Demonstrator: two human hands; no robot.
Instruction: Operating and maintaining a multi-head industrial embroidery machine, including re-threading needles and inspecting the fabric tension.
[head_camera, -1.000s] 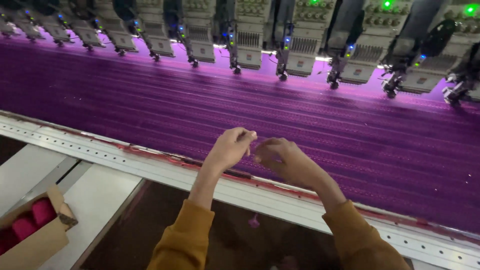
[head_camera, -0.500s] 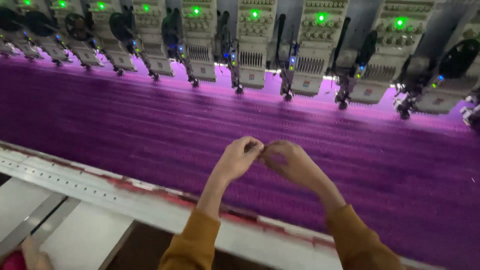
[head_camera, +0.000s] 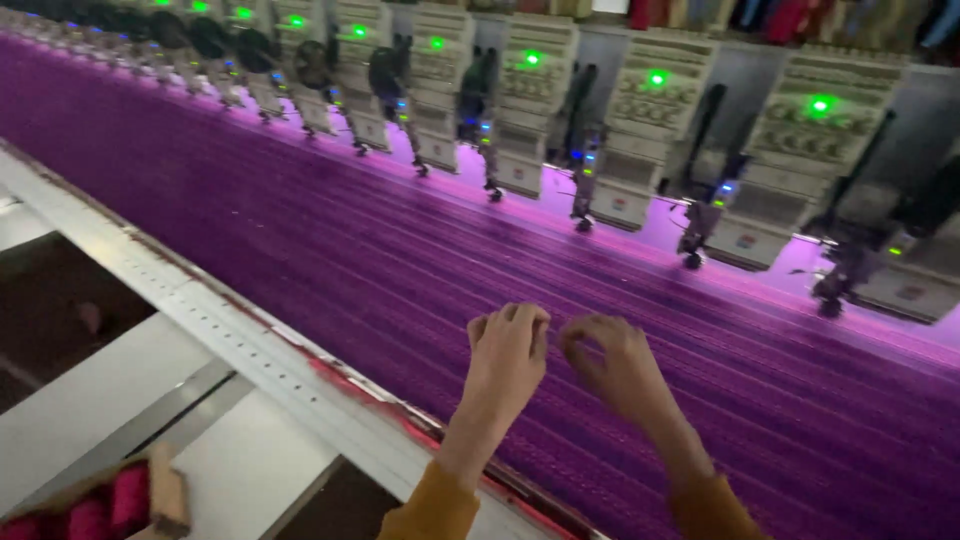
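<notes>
Both hands are raised over the purple fabric (head_camera: 420, 260), which is stretched flat across the bed of a multi-head embroidery machine. The left hand (head_camera: 508, 352) is curled, its fingers (head_camera: 520, 318) drawn together toward the thumb. The right hand (head_camera: 620, 368) is curled likewise, fingers (head_camera: 580, 335) bunched, with the fingertips of both hands facing each other and close together but apart. This posture suggests a fine pinch, as on a thread, but no thread is visible between them; whether anything is held cannot be told.

The fabric lies directly beneath and beyond the fingers and runs the full length of the machine. It is held taut, probably so the needles meet an even surface. The row of embroidery heads (head_camera: 620, 150), with green indicator lights, stands well beyond the fingers. The perforated metal rail (head_camera: 230, 340) borders the fabric on the near side, left of the fingers. A cardboard box with pink thread spools (head_camera: 110, 505) sits far to the lower left.
</notes>
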